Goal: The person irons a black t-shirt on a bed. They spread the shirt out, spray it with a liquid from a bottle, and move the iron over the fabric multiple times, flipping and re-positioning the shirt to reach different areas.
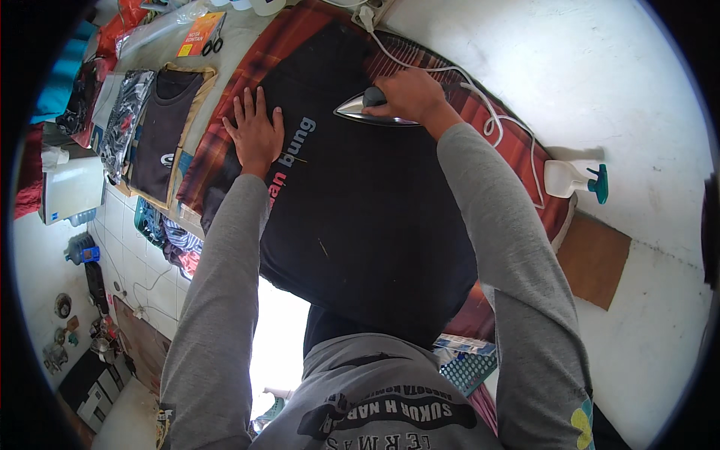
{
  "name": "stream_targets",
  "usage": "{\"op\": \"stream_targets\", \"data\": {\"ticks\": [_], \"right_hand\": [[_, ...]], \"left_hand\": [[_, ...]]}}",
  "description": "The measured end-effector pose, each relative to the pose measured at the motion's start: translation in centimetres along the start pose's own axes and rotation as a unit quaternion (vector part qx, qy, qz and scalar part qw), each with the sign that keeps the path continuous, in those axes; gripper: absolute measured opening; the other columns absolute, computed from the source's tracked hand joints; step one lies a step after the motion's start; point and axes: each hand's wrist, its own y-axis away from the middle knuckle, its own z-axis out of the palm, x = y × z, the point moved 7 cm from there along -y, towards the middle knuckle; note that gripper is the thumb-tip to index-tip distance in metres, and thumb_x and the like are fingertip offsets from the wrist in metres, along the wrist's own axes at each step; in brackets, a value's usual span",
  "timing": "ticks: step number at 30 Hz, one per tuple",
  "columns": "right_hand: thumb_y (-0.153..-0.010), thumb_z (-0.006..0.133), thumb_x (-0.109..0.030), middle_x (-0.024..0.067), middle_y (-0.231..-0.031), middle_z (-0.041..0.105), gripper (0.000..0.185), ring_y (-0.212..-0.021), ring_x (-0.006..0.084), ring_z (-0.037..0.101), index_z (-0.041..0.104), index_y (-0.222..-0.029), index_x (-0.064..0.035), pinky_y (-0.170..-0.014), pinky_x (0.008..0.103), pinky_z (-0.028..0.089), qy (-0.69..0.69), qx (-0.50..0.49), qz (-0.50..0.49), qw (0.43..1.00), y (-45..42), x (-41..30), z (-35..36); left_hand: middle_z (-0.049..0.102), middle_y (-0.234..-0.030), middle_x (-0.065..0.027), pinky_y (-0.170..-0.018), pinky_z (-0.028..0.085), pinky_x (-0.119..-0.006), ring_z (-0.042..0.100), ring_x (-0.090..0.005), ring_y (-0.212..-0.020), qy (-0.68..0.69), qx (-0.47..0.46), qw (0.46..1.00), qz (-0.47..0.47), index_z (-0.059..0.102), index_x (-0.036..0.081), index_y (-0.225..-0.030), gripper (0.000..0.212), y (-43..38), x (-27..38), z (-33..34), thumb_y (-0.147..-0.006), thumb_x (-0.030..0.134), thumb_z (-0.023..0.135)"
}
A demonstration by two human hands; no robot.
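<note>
A black printed T-shirt (371, 214) lies spread on a red plaid cloth (247, 73) over the table, its near end hanging against my body. My left hand (256, 132) rests flat on the shirt, fingers spread, beside the printed lettering. With my right hand (410, 98) I grip the handle of a clothes iron (374, 112). The iron sits on the upper part of the shirt, its tip pointing left. From it a white cord (478, 95) loops back to a plug in a socket at the top.
At right are a spray bottle (565, 179) and a brown board (593, 259). Folded dark shirt (166, 124), plastic-wrapped garments (126, 118), black-handled scissors (212, 46) and an orange booklet (199, 34) lie on the table at left. A basket of clothes (149, 222) stands below its left edge.
</note>
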Motion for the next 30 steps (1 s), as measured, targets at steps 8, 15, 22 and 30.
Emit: {"op": "stream_targets", "data": {"ticks": [8, 15, 22, 30], "right_hand": [[-0.092, 0.071, -0.071, 0.0179, -0.094, 0.079, 0.066, -0.095, 0.0398, 0.078, 0.078, -0.106, -0.0065, -0.084, 0.0531, 0.062, -0.108, -0.025, 0.094, 0.989, 0.4, -2.4, 0.2], [-0.093, 0.074, -0.066, 0.0176, -0.094, 0.079, 0.062, -0.096, 0.0384, 0.079, 0.079, -0.106, -0.0057, -0.084, 0.052, 0.063, -0.106, -0.004, 0.088, 0.99, -0.2, -3.7, -0.1], [-0.093, 0.08, -0.049, 0.0159, -0.104, 0.081, 0.044, -0.101, 0.0348, 0.079, 0.081, -0.103, -0.0061, -0.086, 0.0467, 0.063, -0.167, 0.011, 0.169, 0.971, 2.4, -6.3, -0.2], [-0.096, 0.077, -0.055, 0.0212, -0.095, 0.079, 0.052, -0.095, 0.042, 0.078, 0.077, -0.1, -0.0028, -0.085, 0.0529, 0.06, -0.179, 0.06, 0.288, 0.939, 11.3, 0.0, 0.5]], "left_hand": [[0.025, -0.182, -0.0105, -0.132, 0.015, -0.069, 0.02, -0.035, -0.168, -0.001, -0.004, 1.0, -0.002, 0.033, 0.015, -0.173, 0.071, 0.1, -0.3, 0.0, -0.112, 0.049, 0.04], [0.026, -0.182, -0.0104, -0.131, 0.016, -0.07, 0.02, -0.0346, -0.168, 0.011, 0.011, 1.0, 0.005, 0.032, 0.016, -0.173, 0.071, -0.1, 0.6, 0.1, -0.111, 0.049, 0.041], [0.027, -0.181, -0.0097, -0.132, 0.016, -0.069, 0.021, -0.0336, -0.168, -0.01, 0.003, 1.0, 0.003, 0.032, 0.017, -0.174, 0.07, 0.1, -0.5, 0.5, -0.112, 0.049, 0.041], [0.028, -0.181, -0.0092, -0.131, 0.017, -0.069, 0.022, -0.0333, -0.168, -0.004, 0.014, 1.0, 0.009, 0.032, 0.017, -0.173, 0.07, 0.0, 0.4, -0.4, -0.112, 0.049, 0.042]]}}
